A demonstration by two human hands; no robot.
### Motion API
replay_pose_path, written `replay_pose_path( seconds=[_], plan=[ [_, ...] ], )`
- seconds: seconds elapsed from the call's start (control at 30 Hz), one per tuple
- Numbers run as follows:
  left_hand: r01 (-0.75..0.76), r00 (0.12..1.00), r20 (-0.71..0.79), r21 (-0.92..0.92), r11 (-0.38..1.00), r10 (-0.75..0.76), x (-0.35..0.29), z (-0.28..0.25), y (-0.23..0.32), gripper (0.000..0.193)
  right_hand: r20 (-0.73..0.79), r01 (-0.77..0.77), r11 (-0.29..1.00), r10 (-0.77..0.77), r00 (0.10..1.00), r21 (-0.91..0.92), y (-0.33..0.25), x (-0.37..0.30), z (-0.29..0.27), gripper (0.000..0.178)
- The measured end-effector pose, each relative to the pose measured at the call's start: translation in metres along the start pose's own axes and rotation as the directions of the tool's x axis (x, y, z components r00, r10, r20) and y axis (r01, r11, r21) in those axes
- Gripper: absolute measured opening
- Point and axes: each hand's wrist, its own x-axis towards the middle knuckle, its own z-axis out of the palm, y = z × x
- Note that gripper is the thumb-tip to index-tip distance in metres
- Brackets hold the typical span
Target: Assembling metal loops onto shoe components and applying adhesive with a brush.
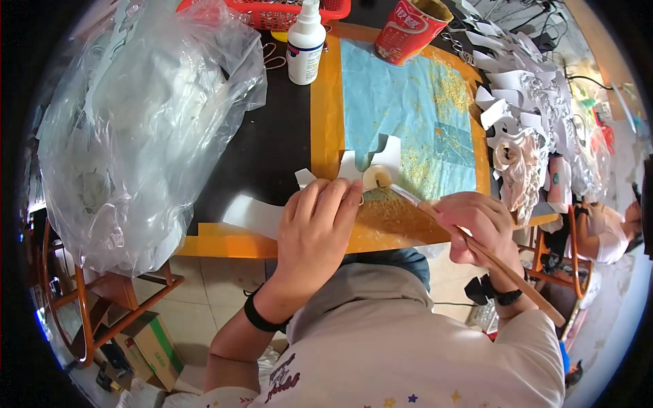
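Observation:
A white cut-out piece (386,155) with a notched edge lies at the near side of a blue sheet, bearing a round cream-coloured patch (372,175). My left hand (320,214) presses on its left part, fingers together and fingertips at the patch's edge; what lies under the palm is hidden. In my right hand (477,223) is a long wooden-handled brush (517,281), gripped near its front. Its tip touches the cream patch from the right. Beside my left wrist, a curved white strip (253,215) rests on the table's near edge.
The blue sheet (381,88), edged with orange tape, carries yellowish smears. Behind it stand a white bottle (305,51), a red cup (408,32) and a red basket (326,9). A large plastic bag (149,129) fills the left; white cut pieces (530,102) are heaped right.

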Motion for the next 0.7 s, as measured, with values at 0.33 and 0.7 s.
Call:
replay_pose_path(
  seconds=[0.33,0.7],
  plan=[
    [-0.013,1.0,0.019,-0.005,1.0,0.013,0.001,-0.003,-0.001,0.033,-0.103,-0.034,0.999,0.035,0.994,0.008,0.002,-0.002,-0.001,0.007],
    [-0.007,1.0,0.02,0.004,1.0,0.007,-0.001,-0.004,-0.001,0.034,-0.097,-0.008,1.0,0.01,0.995,0.019,-0.005,-0.001,-0.008,0.017]
  ],
)
